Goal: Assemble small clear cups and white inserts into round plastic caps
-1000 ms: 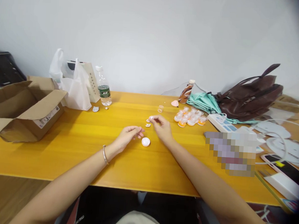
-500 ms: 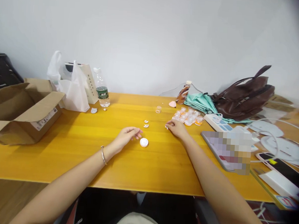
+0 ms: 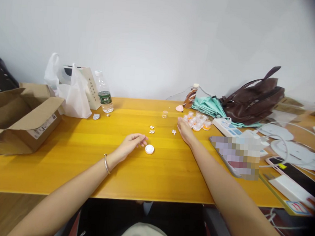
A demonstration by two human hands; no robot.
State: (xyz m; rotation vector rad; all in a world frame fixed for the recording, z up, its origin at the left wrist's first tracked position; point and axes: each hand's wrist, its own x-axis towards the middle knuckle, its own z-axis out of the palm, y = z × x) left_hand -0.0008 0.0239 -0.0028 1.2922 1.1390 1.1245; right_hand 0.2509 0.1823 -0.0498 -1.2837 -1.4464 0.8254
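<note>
- The open cardboard box (image 3: pixel 34 119) fills the table's left end; its flap narrows sideways room. The white bag (image 3: pixel 74 97) and water bottle (image 3: pixel 105 98) stand behind, near the wall.
- The left hand (image 3: pixel 129 146) is loosely curled, with nothing seen in its fingers. It rests just beside the round white case (image 3: pixel 149 149), perhaps touching; I can't tell.
- Beyond the case lie two small patterned pieces (image 3: pixel 151 129), one behind the other, apart from the case. The clear cup (image 3: pixel 164 114) is farther back.
- A third patterned piece (image 3: pixel 173 132) lies flat just left of the right hand (image 3: pixel 186 131), which is released, its fingers stretched out alongside the clustered little pots (image 3: pixel 197 121). Contact with them is unclear.
- By my reading, small parts are being handled one by one; picking up any of them calls for a fine pinch, and moving among the pots for a light touch.
- The front edge of the table (image 3: pixel 116 183) runs under both forearms, with wood showing between them. Rightward, the blurred tablet (image 3: pixel 219 155), power strip (image 3: pixel 226 127) and backpack (image 3: pixel 254 102) tighten the room.
</note>
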